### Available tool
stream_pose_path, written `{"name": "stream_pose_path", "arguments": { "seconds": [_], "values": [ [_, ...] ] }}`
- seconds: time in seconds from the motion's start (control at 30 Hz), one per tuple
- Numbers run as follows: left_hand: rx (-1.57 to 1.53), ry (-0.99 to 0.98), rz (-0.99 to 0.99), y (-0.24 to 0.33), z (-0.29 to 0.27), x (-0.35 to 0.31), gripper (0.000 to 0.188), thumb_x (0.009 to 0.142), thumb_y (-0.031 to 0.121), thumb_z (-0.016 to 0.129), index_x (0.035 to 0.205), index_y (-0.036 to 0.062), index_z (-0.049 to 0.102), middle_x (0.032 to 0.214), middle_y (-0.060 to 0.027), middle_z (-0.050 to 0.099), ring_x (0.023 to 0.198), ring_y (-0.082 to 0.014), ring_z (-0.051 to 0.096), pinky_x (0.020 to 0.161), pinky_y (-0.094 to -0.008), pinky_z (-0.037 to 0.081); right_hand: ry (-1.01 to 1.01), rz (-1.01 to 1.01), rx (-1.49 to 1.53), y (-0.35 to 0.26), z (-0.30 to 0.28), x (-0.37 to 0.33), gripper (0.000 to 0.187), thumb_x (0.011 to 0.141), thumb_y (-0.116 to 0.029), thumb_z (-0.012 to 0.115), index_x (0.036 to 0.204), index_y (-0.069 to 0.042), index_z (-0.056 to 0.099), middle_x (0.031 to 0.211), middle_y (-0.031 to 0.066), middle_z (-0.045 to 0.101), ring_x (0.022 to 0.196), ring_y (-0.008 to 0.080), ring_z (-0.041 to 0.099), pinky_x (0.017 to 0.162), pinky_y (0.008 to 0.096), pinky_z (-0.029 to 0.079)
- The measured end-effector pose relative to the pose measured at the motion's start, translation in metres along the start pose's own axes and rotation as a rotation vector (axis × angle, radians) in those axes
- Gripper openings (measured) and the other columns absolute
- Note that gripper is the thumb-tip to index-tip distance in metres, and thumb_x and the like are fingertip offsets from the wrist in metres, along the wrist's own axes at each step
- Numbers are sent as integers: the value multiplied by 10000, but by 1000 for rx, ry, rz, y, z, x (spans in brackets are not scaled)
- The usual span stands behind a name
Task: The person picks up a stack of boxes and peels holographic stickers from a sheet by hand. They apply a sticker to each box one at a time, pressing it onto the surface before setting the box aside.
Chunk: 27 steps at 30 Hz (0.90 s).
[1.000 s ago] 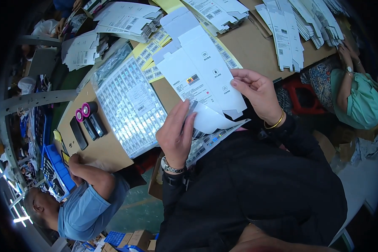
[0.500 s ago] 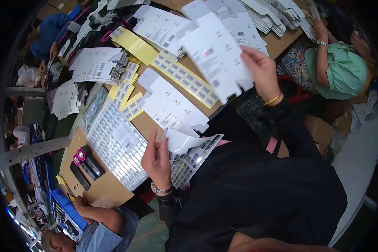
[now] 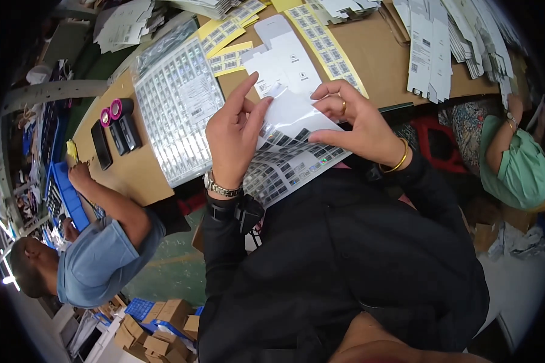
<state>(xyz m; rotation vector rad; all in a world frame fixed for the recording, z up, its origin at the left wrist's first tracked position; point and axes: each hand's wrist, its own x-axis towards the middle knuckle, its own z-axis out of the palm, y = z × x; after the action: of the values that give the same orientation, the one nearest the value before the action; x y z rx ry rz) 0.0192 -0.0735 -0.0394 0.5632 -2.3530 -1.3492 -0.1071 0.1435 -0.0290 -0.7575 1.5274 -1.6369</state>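
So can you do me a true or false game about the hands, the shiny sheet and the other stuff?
1. The left hand and right hand are both at the shiny sheet of small dark rectangles. True.
2. The round gold bangle is worn on the left side. False: it is on the right; a silver metal watch is on the left.
3. A flat white cardboard box lies beyond the hands. True.
4. The yellow paper strips lie on the floor. False: they lie on the brown tabletop.
5. A co-worker in a blue shirt is on the picture's left. True.
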Motion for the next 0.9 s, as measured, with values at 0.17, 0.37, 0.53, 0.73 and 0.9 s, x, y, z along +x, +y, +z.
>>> {"name": "stream_pose_path", "arguments": {
  "seconds": [0.17,0.37,0.53,0.73,0.9],
  "values": [
    [-205,-77,-121,-11,-18,-8,325,968,130,776,1254,-7,708,718,14,641,641,-19,524,581,-210,428,45,117,172,19,-6,6,487,946,42,720,1355,-15,462,1116,93,739,1069,116,677,931,244,525],
    [-256,-212,-321,-13,-47,-7,244,983,181,774,1073,-45,752,789,17,698,684,-8,548,593,-193,428,86,115,153,13,-7,6,696,891,25,793,1476,4,416,1218,98,710,1111,129,665,936,247,527],
    [-227,-147,-311,-17,-62,8,235,984,191,772,994,-44,767,793,25,703,693,-3,551,595,-180,421,18,0,-152,28,-8,1,874,852,-22,850,1575,11,361,1336,100,661,1150,147,654,965,274,529],
    [-234,-208,-300,-27,-76,16,242,983,198,774,965,-43,763,779,31,700,684,1,539,587,-181,415,-124,152,-4,19,-1,-1,818,875,-22,830,1566,19,395,1313,109,682,1144,146,659,989,286,525],
    [-206,-303,-317,-25,-76,18,245,984,204,772,990,-41,762,749,27,695,686,-1,544,598,-179,424,-27,208,314,10,11,3,738,936,20,745,1573,0,374,1216,118,726,1110,132,669,987,271,519]
  ]
}}
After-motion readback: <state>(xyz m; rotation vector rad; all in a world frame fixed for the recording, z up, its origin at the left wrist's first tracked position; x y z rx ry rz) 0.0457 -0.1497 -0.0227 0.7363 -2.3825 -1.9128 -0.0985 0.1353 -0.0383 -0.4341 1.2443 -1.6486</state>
